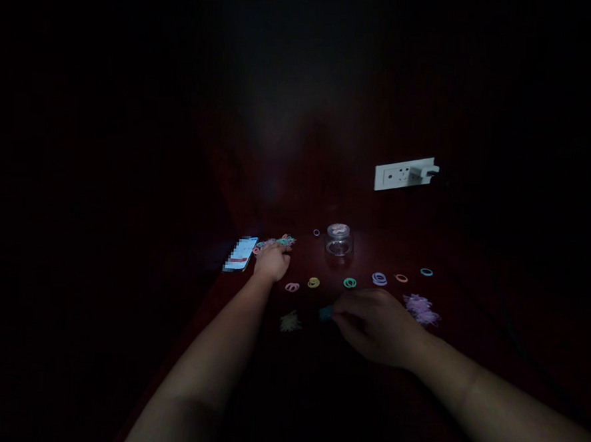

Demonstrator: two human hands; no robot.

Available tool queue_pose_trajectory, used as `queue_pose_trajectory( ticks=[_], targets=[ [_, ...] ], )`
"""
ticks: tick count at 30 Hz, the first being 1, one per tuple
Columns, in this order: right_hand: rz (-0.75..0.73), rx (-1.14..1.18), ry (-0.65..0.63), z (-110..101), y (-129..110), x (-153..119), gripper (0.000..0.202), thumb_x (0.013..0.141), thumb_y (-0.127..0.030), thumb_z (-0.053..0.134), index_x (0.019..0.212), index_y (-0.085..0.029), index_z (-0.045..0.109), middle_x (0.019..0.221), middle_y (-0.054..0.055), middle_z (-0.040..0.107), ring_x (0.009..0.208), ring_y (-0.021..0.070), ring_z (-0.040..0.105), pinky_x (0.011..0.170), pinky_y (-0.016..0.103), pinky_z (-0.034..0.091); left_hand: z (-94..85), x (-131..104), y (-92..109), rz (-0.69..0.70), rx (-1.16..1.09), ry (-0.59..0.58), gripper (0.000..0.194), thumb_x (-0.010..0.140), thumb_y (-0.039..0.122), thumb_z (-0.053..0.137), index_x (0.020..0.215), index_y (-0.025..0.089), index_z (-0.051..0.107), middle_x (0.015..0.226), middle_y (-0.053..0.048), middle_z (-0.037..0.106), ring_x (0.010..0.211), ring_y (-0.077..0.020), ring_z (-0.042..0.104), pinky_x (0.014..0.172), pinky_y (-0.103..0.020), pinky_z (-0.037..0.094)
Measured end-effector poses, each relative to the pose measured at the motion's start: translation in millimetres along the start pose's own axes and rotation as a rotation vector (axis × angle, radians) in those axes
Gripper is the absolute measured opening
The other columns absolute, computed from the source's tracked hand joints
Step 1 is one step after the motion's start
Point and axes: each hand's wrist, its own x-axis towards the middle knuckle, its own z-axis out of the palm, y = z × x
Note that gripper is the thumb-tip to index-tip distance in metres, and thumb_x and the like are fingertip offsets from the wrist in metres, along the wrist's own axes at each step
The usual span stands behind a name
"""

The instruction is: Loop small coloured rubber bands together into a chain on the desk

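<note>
My left hand (271,263) reaches to the far left of the dark red table, its fingers stretched over a mixed pile of coloured hair ties (281,243). Part of the pile is hidden under them. Nearer to me, my right hand (377,323) has its thumb and fingers closed in a pinch on a small bunch of teal elastic bands (325,313); the dim light blurs their shape. A heap of pale yellow elastic bands (291,321) lies left of that hand, and a heap of lilac elastic bands (421,310) lies beyond its wrist.
A row holds pink ties (292,287), yellow ties (314,283), green ties (350,283), lavender ties (379,279), an orange tie (401,278) and a blue tie (426,272). Behind stand a lidded clear jar (339,244) and a small ring (316,233). A lit phone (241,254) and wall socket (401,174) show.
</note>
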Motion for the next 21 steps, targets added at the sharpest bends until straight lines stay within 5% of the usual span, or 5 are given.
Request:
queue_pose_trajectory(
  ticks=[11, 21],
  targets=[
    [0.037, -0.027, 0.149, -6.0, 9.6, -1.4, 0.012, 0.087, -0.016, 0.053, 0.079, -0.02, 0.062, 0.063, -0.001, 0.058, 0.055, 0.0116, 0.05, 0.055, 0.025, 0.038, -16.5, -13.4, -3.7, -0.067, -0.1, 0.039, 0.026, 0.083, 0.024, 0.058, 0.1, 0.022, 0.078, 0.107, -0.008, 0.076, 0.105, -0.0279, 0.068, 0.101, -0.038, 0.05],
    [0.081, -0.014, 0.144, -12.5, 20.8, -6.4, 0.015, 0.09, -0.02, 0.053, 0.076, -0.02, 0.059, 0.062, -0.002, 0.055, 0.055, 0.0117, 0.05, 0.055, 0.025, 0.036, -26.6, -36.9, 8.5, -0.078, -0.385, 0.251, 0.022, 0.086, 0.034, 0.058, 0.087, 0.02, 0.075, 0.093, -0.006, 0.076, 0.09, -0.0212, 0.069, 0.09, -0.034, 0.053]
  ],
)
